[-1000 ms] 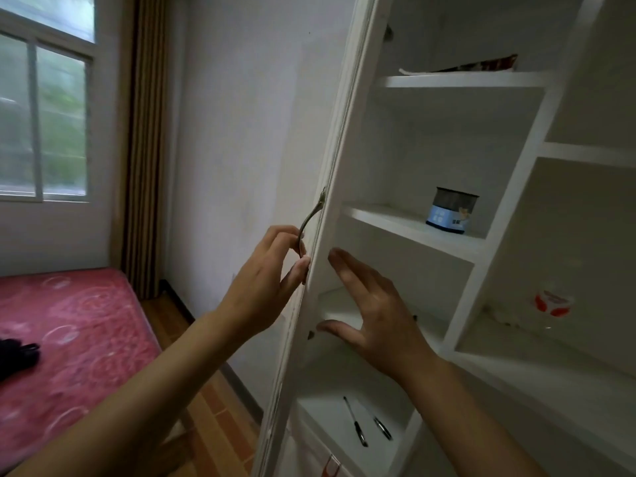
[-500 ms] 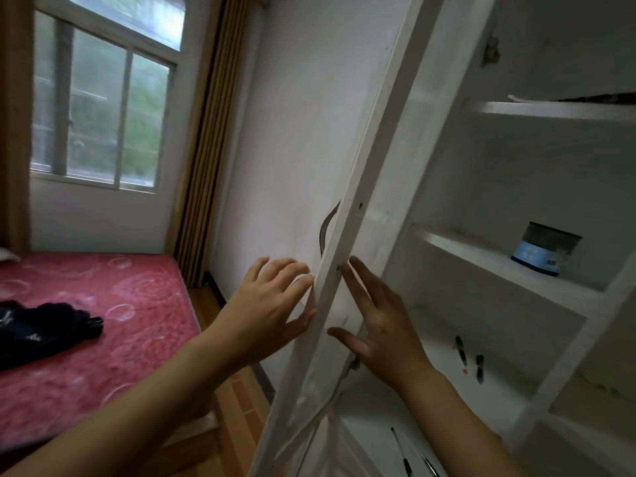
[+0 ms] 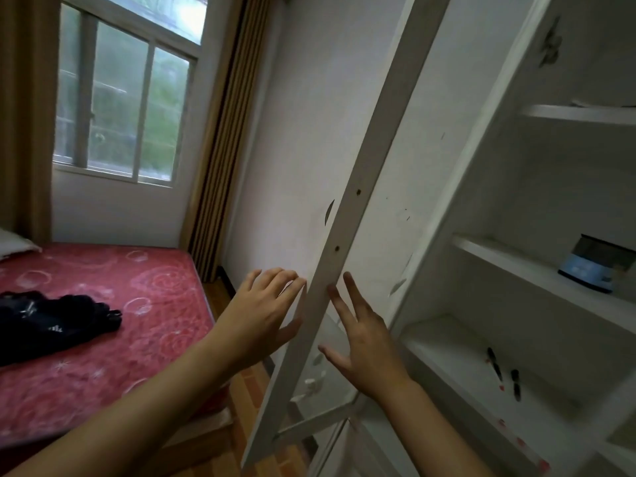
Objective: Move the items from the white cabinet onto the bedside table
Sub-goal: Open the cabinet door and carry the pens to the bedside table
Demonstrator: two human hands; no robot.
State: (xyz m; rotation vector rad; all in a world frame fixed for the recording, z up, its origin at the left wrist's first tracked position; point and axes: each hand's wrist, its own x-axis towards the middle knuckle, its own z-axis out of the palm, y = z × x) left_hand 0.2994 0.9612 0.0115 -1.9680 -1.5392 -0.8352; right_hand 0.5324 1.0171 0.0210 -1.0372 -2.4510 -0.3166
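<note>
The white cabinet (image 3: 537,187) stands open on the right, its door (image 3: 347,235) swung out edge-on in front of me. My left hand (image 3: 261,315) lies flat against the door's outer face, fingers straight. My right hand (image 3: 361,346) touches the door's inner edge with spread, straight fingers. Neither hand holds anything. A small blue-labelled jar (image 3: 593,265) stands on the middle shelf at the right. Two dark pens (image 3: 504,373) lie on the shelf below. The door's handle (image 3: 329,211) shows as a thin dark curve. The bedside table is out of view.
A bed with a red patterned mattress (image 3: 103,304) fills the left, with a black garment (image 3: 51,318) on it. A window (image 3: 120,98) and brown curtains (image 3: 223,139) are behind. Wooden floor (image 3: 251,390) runs between bed and cabinet.
My left hand let go of the door handle and now lies flat on the door. The door swung further open and my view turned left, toward the bed.
</note>
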